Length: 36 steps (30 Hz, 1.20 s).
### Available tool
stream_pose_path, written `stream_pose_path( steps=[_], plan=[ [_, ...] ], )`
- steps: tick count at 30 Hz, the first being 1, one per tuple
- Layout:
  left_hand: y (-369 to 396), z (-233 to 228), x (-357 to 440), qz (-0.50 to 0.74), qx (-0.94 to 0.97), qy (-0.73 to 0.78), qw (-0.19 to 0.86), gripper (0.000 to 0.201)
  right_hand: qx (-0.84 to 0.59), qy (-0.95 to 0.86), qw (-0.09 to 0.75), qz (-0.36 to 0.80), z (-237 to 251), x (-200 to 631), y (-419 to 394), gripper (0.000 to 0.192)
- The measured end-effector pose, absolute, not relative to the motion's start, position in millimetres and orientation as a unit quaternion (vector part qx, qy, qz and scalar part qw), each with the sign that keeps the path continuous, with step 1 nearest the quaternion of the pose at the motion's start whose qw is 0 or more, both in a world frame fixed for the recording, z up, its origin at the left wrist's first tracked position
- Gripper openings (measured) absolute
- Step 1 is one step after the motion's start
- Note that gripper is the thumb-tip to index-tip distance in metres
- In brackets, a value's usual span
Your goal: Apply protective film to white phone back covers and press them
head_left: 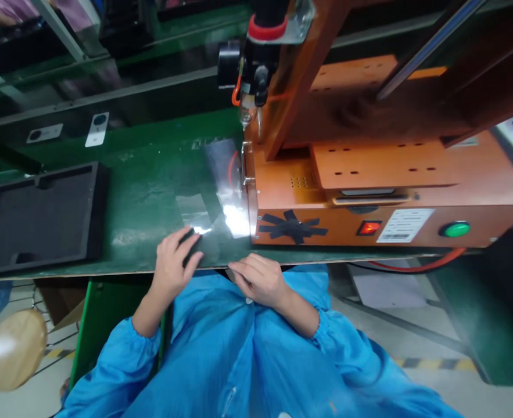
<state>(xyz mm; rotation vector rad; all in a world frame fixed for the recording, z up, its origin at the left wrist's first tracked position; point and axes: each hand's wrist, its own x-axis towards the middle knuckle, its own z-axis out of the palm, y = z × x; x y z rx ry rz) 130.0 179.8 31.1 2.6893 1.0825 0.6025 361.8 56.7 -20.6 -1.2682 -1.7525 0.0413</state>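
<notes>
My left hand (172, 262) is over the front edge of the green table, its fingers apart and nothing seen in them. Its fingertips are at the near end of a small clear plastic film (192, 210) lying flat. My right hand (259, 280) is just in front of the table edge, close to my blue smock (239, 342). Its fingers are curled together, and what they hold, if anything, is hidden. A longer clear sheet (223, 168), shining with glare, lies beside the orange machine (291, 197).
A black foam tray (33, 217) is on the left of the table. The machine has a lit red switch (369, 227) and a green button (455, 229). Two white cards (96, 129) rest at the back. Below left is a round wooden stool (15, 350).
</notes>
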Motion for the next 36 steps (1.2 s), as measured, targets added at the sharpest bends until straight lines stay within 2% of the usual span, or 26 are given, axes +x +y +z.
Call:
stream_pose_path(
  steps=[5, 8, 12, 15, 19, 23, 28, 36],
  plan=[
    [198, 38, 116, 0.3, 0.838, 0.437, 0.128, 0.024, -0.528, -0.713, 0.459, 0.043, -15, 362, 60, 0.02],
    [196, 31, 123, 0.271, 0.854, 0.419, 0.15, 0.025, -0.533, -0.715, 0.45, 0.054, -7, 362, 64, 0.019],
    [194, 21, 138, 0.205, 0.883, 0.396, 0.147, 0.042, -0.53, -0.718, 0.446, 0.067, 4, 358, 69, 0.018],
    [198, 20, 143, 0.175, 0.875, 0.42, 0.167, 0.038, -0.544, -0.71, 0.442, 0.071, 15, 350, 82, 0.02],
    [202, 24, 143, 0.17, 0.862, 0.431, 0.205, 0.03, -0.557, -0.738, 0.378, 0.048, 21, 341, 112, 0.027],
    [197, 21, 146, 0.224, 0.847, 0.432, 0.214, 0.018, -0.547, -0.784, 0.292, 0.008, 14, 337, 134, 0.03],
    [193, 13, 150, 0.273, 0.836, 0.433, 0.196, 0.003, -0.542, -0.802, 0.252, -0.025, 14, 341, 133, 0.027],
    [193, 10, 146, 0.247, 0.863, 0.411, 0.159, 0.01, -0.474, -0.854, 0.18, -0.115, 45, 340, 131, 0.022]
  ],
)
